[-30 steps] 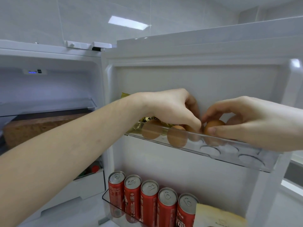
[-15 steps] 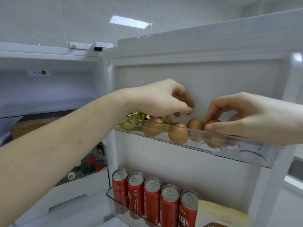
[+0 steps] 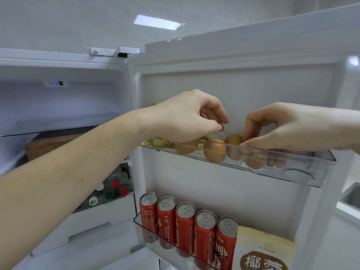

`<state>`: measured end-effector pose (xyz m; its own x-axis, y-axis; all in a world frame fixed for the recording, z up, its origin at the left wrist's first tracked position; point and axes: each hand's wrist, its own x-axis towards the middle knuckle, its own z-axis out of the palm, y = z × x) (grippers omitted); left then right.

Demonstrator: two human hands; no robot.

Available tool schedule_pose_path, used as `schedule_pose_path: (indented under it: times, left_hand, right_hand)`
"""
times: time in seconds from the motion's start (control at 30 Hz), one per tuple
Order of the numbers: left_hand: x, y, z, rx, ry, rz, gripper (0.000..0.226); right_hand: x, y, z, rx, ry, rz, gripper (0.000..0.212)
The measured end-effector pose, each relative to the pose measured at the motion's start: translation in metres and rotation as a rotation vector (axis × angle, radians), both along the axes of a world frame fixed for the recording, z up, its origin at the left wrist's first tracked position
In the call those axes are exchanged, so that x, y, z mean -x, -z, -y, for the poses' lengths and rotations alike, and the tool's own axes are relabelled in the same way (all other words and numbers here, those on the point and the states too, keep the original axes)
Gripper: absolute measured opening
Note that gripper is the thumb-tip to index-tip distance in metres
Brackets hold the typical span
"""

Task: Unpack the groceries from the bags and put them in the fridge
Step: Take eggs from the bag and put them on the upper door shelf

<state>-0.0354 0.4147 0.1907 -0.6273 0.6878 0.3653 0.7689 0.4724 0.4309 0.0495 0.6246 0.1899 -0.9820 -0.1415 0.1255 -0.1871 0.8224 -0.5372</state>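
Observation:
The clear egg tray point(image 3: 303, 172) hangs on the open fridge door point(image 3: 243, 88). Three brown eggs sit in it: one on the left point(image 3: 186, 148), one at the front point(image 3: 214, 150) and one behind point(image 3: 233, 139). My right hand point(image 3: 288, 129) reaches down into the tray, its fingers curled round a fourth egg point(image 3: 253, 163) that shows through the clear wall. Just above the left eggs hovers my left hand point(image 3: 192, 115), with curled fingers and nothing in it.
Gold-wrapped items point(image 3: 158, 142) lie at the tray's left end. The door shelf below holds several red cans point(image 3: 185, 223) and a yellow packet point(image 3: 263, 250). Inside the fridge are a brown block point(image 3: 48, 146) on a shelf and bottles point(image 3: 115, 187) in a drawer.
My left hand has let go of an egg in the tray and risen above it. My right hand has lowered its egg deeper into the tray.

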Motion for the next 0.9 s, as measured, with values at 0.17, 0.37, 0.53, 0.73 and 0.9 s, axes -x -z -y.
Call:
schedule_pose_path:
  times: [0.17,0.37,0.53,0.73,0.9]
  left_hand:
    - [-0.003,0.004,0.006,-0.01,-0.018,0.009,0.014]
    - [-0.006,0.008,0.012,-0.054,-0.026,0.044,0.014]
    - [-0.009,0.011,0.018,-0.088,-0.038,0.062,0.015]
    - [-0.016,0.015,0.033,-0.122,-0.082,-0.08,0.016]
    - [-0.031,0.025,0.063,-0.208,-0.108,-0.235,0.021]
  right_hand:
    - [0.002,0.001,0.001,0.0,0.017,0.029,0.034]
    - [0.001,0.006,0.0,-0.023,0.057,0.017,0.04]
    - [-0.002,0.005,0.002,-0.135,0.091,-0.095,0.051]
    - [-0.016,0.007,0.014,-0.191,0.164,-0.37,0.033]
    - [-0.032,0.023,0.029,-0.122,0.1,-0.66,0.016]
